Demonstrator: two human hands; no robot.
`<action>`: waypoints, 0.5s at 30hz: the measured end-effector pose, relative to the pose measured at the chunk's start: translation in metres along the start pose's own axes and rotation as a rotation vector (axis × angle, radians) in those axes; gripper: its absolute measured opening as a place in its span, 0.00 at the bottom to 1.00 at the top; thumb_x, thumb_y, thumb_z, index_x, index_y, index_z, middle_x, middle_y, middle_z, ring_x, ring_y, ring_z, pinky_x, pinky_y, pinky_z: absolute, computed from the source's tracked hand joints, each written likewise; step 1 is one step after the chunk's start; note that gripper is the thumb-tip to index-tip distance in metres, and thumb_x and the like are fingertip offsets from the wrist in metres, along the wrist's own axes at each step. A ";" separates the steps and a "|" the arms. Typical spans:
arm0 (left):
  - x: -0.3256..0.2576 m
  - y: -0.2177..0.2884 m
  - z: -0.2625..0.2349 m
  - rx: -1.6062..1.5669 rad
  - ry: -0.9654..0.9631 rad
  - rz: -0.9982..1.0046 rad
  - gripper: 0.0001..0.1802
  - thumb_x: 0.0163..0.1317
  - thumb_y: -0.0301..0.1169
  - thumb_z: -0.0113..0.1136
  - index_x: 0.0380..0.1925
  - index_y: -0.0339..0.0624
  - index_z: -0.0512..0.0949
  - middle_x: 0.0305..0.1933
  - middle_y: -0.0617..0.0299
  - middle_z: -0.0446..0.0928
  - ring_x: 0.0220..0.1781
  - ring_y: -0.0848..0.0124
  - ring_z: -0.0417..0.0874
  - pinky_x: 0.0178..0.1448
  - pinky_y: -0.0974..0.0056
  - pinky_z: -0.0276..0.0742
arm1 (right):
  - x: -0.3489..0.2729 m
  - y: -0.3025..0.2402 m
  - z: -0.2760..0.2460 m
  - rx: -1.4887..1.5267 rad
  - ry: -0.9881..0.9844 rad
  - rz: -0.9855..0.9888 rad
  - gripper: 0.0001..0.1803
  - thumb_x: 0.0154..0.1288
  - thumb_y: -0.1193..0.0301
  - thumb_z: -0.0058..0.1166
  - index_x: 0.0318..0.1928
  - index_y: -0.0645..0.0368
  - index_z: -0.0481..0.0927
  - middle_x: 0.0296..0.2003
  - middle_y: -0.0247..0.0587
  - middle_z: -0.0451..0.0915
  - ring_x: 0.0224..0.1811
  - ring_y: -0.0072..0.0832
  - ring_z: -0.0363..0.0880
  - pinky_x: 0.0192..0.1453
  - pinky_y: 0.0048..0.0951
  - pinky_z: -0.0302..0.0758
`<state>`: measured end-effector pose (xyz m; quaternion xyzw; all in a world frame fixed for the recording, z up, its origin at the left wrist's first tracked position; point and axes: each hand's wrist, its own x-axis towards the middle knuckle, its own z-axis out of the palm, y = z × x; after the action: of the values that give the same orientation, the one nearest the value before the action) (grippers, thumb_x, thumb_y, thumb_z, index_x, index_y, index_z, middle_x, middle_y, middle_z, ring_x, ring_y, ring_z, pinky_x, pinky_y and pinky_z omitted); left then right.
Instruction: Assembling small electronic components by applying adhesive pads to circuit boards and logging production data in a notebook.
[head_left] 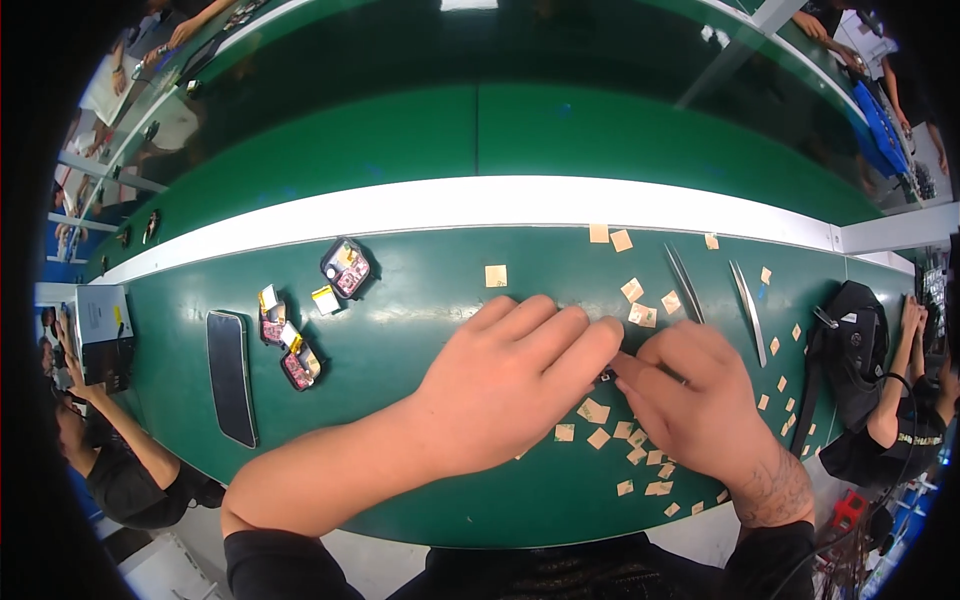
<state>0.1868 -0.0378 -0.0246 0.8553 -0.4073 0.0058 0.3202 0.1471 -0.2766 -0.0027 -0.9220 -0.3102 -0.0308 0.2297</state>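
Observation:
My left hand (525,370) and my right hand (695,390) meet over the green table, fingertips pinched together. A small dark piece (606,376) shows between them, mostly hidden by the fingers; its kind cannot be made out. Small tan adhesive squares lie scattered around the hands, among them a larger tan piece (594,411) just below the fingertips and a tan square (642,315) above the right hand. One pair of tweezers (684,283) lies just beyond my right hand, and a second pair of tweezers (748,310) rests farther right.
On the left lie a dark smartphone (231,378) and several small black housings with circuit boards, such as the housing (346,267). A silver-black box (104,335) stands at the left edge, a black bag (850,350) at the right. A white rail (480,205) crosses behind. Other people sit on both sides.

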 end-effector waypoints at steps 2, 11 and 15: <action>-0.001 0.000 0.001 0.019 -0.016 0.016 0.24 0.59 0.29 0.76 0.55 0.42 0.79 0.44 0.58 0.81 0.46 0.56 0.84 0.49 0.55 0.80 | -0.003 -0.003 0.001 0.010 -0.003 0.019 0.14 0.59 0.79 0.70 0.47 0.62 0.90 0.35 0.36 0.76 0.34 0.36 0.78 0.37 0.37 0.76; -0.004 -0.002 0.006 -0.024 0.026 0.044 0.23 0.58 0.29 0.77 0.53 0.43 0.79 0.44 0.59 0.81 0.41 0.56 0.84 0.45 0.54 0.78 | -0.002 -0.006 -0.013 0.139 -0.149 0.146 0.18 0.63 0.76 0.69 0.54 0.60 0.90 0.32 0.38 0.76 0.30 0.37 0.81 0.32 0.39 0.78; 0.000 0.000 0.003 -0.026 0.020 0.049 0.23 0.57 0.28 0.78 0.52 0.44 0.79 0.44 0.60 0.80 0.40 0.55 0.84 0.44 0.54 0.78 | -0.002 -0.008 -0.017 0.105 -0.186 0.179 0.19 0.64 0.75 0.69 0.57 0.58 0.91 0.30 0.37 0.77 0.27 0.39 0.82 0.30 0.39 0.79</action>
<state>0.1858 -0.0392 -0.0276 0.8408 -0.4249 0.0168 0.3351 0.1425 -0.2792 0.0152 -0.9316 -0.2477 0.0916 0.2499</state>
